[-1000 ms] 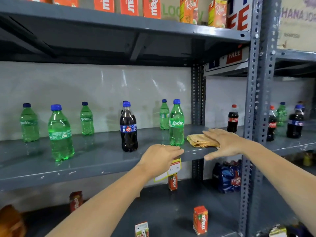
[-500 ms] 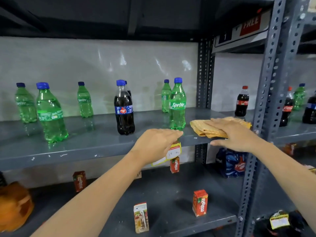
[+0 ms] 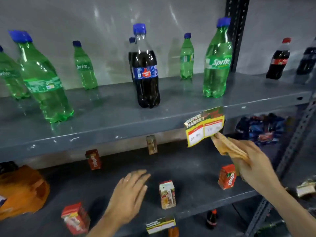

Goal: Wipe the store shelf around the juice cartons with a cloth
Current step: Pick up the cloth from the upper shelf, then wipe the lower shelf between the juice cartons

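Several small juice cartons stand on the lower grey shelf [image 3: 196, 165]: a red one [image 3: 227, 177] at right, a pale one [image 3: 167, 194] in the middle, a red one [image 3: 75, 218] at front left, and two at the back [image 3: 93, 159] [image 3: 151, 144]. My right hand [image 3: 253, 166] holds a folded yellow cloth [image 3: 227, 149] in the air just above the right red carton, below the price tag. My left hand [image 3: 130, 194] hovers over the lower shelf, fingers spread, left of the pale carton, holding nothing.
The upper shelf [image 3: 119, 120] carries green Sprite bottles [image 3: 216, 62] and dark cola bottles [image 3: 145, 69]. A yellow price tag [image 3: 203, 127] hangs from its edge. An orange bag [image 3: 20, 190] lies at lower left. A perforated upright post [image 3: 297, 142] stands at right.
My right hand lifted the cloth off the upper shelf and brought it down under the shelf edge. My left hand dropped from the upper shelf edge to the lower shelf. The view tilted down.
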A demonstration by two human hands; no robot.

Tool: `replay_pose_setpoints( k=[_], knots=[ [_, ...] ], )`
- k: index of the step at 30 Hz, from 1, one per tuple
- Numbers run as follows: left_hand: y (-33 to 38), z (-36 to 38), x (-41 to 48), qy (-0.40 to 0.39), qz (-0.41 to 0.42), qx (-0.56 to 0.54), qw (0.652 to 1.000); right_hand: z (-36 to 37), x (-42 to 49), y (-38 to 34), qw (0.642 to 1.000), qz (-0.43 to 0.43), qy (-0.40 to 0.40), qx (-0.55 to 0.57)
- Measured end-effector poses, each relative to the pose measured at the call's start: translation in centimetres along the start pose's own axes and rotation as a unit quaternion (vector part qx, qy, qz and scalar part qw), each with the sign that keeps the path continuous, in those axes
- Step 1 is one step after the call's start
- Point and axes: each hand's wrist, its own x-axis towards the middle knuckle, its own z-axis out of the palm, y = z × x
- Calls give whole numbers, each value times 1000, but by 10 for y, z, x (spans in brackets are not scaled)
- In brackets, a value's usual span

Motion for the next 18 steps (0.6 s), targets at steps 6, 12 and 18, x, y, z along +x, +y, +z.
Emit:
replay_pose_setpoints(
  k=[6, 12, 18],
  knots=[
    [-62, 62, -8, -226, -182, -20, 957, 92, 66, 2, 974, 170, -106, -105],
    [-60, 91, -3, -251, -242, -2, 937, 151, 113, 36, 925, 183, -241, -230],
    [-62, 97, -4, -239, -255, -17, 937, 211, 122, 105, 892, 235, -315, -223]
  ],
)
